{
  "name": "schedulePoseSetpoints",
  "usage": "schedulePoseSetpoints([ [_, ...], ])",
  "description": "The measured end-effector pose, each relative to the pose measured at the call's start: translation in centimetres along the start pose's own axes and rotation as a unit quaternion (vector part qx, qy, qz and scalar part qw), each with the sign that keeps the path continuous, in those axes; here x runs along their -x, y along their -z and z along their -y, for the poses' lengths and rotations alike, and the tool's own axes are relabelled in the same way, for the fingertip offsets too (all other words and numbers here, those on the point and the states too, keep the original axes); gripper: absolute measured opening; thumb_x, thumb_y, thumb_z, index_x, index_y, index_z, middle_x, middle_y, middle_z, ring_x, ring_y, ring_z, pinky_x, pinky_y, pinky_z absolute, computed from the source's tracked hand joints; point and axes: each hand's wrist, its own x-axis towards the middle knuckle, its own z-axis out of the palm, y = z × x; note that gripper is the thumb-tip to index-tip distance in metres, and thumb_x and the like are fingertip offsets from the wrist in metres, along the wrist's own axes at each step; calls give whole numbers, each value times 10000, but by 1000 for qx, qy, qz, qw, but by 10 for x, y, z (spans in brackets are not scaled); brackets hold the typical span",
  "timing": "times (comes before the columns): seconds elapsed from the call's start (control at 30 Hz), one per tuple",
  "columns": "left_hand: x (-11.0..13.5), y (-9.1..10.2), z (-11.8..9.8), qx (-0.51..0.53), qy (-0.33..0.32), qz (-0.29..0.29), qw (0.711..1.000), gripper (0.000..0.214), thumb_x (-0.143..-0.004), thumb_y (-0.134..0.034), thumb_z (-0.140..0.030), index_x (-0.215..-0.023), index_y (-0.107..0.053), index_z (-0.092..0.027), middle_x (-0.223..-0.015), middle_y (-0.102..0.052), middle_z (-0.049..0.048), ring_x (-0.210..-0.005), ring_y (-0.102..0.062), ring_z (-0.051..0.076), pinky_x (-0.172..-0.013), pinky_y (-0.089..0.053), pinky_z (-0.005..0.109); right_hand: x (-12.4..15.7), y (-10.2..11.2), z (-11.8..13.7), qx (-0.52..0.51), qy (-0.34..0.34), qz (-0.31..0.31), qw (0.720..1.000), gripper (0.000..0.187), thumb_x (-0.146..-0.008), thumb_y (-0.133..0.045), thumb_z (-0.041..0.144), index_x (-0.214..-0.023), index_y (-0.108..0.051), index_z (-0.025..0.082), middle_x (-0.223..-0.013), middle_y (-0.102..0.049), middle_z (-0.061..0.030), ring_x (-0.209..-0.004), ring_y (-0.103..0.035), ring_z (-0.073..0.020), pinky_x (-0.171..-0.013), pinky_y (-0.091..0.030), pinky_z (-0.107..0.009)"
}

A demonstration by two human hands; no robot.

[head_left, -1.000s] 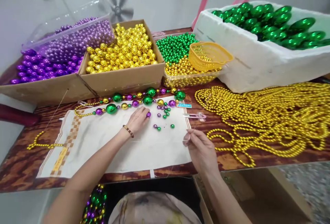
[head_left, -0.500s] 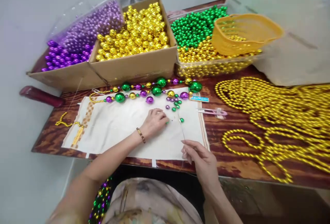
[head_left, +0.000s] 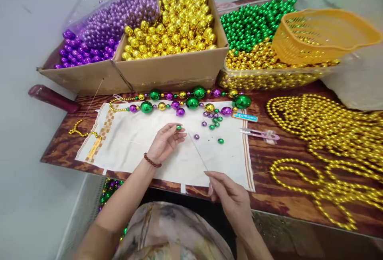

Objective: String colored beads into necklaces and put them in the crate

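Note:
Between the fingertips of my left hand (head_left: 168, 143) is a small green bead (head_left: 178, 127), held above the white cloth (head_left: 134, 140). My right hand (head_left: 229, 192) pinches the lower end of a long thin needle (head_left: 198, 150), whose tip points up and left toward the bead, apart from it. Loose green beads (head_left: 220, 141) and purple beads (head_left: 204, 124) lie on the cloth to the right. Behind them a strand of large green, purple and gold beads (head_left: 192, 102) runs along the cloth's far edge.
Pink-handled thread snips (head_left: 263, 134) lie at the cloth's right edge. Gold bead chains (head_left: 323, 132) spread over the table's right side. A cardboard box (head_left: 170, 68) of gold and purple balls stands behind, beside a clear tub (head_left: 269, 78) holding a yellow basket (head_left: 323, 32).
My left hand has lifted off the cloth and moved left, turning up with a green bead in its fingers. My right hand still holds the needle, now tilted further left. The view has shifted.

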Motion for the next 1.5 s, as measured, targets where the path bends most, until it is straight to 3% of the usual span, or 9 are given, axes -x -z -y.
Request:
schedulePoseSetpoints([
  [0.3, 15, 5, -5, 96, 23, 11, 995, 261, -845, -731, -187, -1097, -710, -123, -905, -704, 54, -852, -712, 152, -870, -578, 318, -5, -11, 12, 90, 36, 30, 995, 247, -937, -566, 315, -988, -750, 159, -512, -543, 29, -407, -473, -85, -421, -387, -195],
  [0.6, 17, 5, -7, 80, 8, 13, 997, 272, -800, -768, -177, -1067, -740, -134, -935, -694, 47, -850, -710, 152, -883, -584, 337, -8, -11, 13, 97, 28, 43, 994, 249, -942, -557, 311, -986, -743, 152, -502, -528, 35, -401, -453, -79, -408, -368, -185],
  [0.87, 21, 4, -3, -18, -48, 15, 999, 423, -734, -835, -220, -1139, -714, -209, -973, -671, 15, -829, -705, 149, -871, -569, 354, -11, -19, 0, 50, -19, 47, 997, 285, -960, -543, 399, -971, -700, 162, -571, -558, 21, -449, -491, -93, -442, -416, -195],
  [1.0, 11, 9, 4, -169, -53, 50, 983, 371, -880, -693, -400, -1185, -673, -189, -1068, -685, 90, -916, -707, 202, -849, -554, 355, -20, -28, -14, 8, -8, 12, 1000, 251, -961, -565, 400, -968, -676, 175, -640, -590, 9, -536, -560, -105, -537, -482, -199],
  [1.07, -6, 10, 4, -341, -150, -3, 928, 331, -948, -589, -394, -1180, -666, -171, -1142, -668, 127, -1023, -672, 236, -899, -533, 387, -23, -31, -21, -13, -4, -7, 1000, 228, -955, -588, 399, -944, -659, 182, -657, -589, 10, -556, -561, -104, -565, -489, -202],
  [1.17, -41, 7, 1, -630, -295, -65, 715, 296, -932, -609, -258, -1212, -652, -172, -1244, -632, 145, -1177, -561, 290, -1007, -453, 457, -24, -34, -28, -49, -15, -11, 999, 228, -949, -604, 412, -933, -636, 187, -675, -589, 10, -559, -551, -103, -567, -481, -208],
  [1.27, -71, 2, 1, -779, -312, -59, 540, 320, -892, -662, -245, -1203, -650, -171, -1269, -622, 144, -1159, -529, 322, -976, -436, 483, -21, -33, -28, -72, -31, -5, 997, 231, -952, -603, 416, -990, -625, 189, -694, -595, 8, -571, -558, -107, -557, -471, -213],
  [1.37, -89, 1, 5, -819, -308, -76, 478, 261, -885, -669, -257, -1132, -671, -172, -1217, -637, 145, -1094, -547, 320, -918, -448, 468, -16, -31, -28, -88, -36, 7, 995, 223, -963, -587, 404, -1026, -616, 192, -710, -596, 9, -565, -560, -104, -538, -457, -213],
  [1.5, -96, 10, 9, -787, -337, -92, 508, 207, -891, -630, -181, -1093, -669, -169, -1174, -658, 148, -1063, -570, 302, -914, -447, 453, -13, -30, -30, -97, -27, 1, 995, 208, -961, -586, 385, -1024, -621, 189, -711, -601, 14, -556, -570, -101, -546, -466, -217],
])
